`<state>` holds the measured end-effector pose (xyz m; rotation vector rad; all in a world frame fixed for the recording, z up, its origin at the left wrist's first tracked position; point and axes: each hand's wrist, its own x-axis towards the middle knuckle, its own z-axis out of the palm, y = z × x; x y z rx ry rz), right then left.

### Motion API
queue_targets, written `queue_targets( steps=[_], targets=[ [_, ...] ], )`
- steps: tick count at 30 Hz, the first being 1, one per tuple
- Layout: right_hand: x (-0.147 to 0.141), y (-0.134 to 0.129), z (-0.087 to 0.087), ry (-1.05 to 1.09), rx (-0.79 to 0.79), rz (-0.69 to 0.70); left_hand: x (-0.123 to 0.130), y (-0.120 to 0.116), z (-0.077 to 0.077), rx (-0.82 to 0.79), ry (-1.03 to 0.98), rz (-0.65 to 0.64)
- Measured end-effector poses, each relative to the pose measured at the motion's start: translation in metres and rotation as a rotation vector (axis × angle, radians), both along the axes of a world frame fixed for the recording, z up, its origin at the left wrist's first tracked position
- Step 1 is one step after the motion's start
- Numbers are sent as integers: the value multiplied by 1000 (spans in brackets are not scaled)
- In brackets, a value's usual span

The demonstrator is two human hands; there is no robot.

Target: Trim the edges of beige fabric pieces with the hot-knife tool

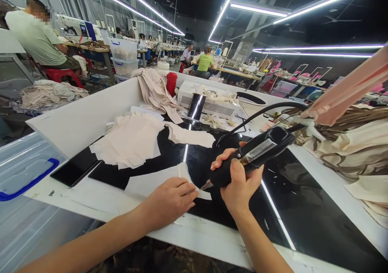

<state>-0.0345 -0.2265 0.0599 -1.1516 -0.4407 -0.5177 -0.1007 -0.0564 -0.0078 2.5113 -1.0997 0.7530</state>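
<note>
My right hand (242,182) is wrapped around a black corded hand-held cutter (257,149), which has a metal lever along its top. Its narrow metal tip points down and left, at the edge of a pale fabric piece (151,180). Resting on that piece, my left hand (172,202) presses it to the glossy black board (230,208) with fingers laid flat, close to the tip. Whether the tip touches the cloth, I cannot tell. Behind lie a stack of cream fabric pieces (129,137) and one separate cream piece (190,136).
A dark phone-like slab (75,166) lies at the board's left. At the back stand a white vented box (209,101), a red cup (171,83) and draped beige fabric (154,89). Cloth piles (348,143) flank the right. A clear bin (27,176) sits left; people work beyond.
</note>
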Motion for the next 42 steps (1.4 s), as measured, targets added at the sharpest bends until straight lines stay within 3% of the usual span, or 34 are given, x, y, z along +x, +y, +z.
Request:
queue_targets(
  steps=[21, 42],
  targets=[
    [0, -15, 5, 1, 38, -79, 0, 0, 0, 30, -4, 5],
    [-13, -6, 0, -25, 55, 41, 0, 0, 3, -4, 6, -11]
  ],
)
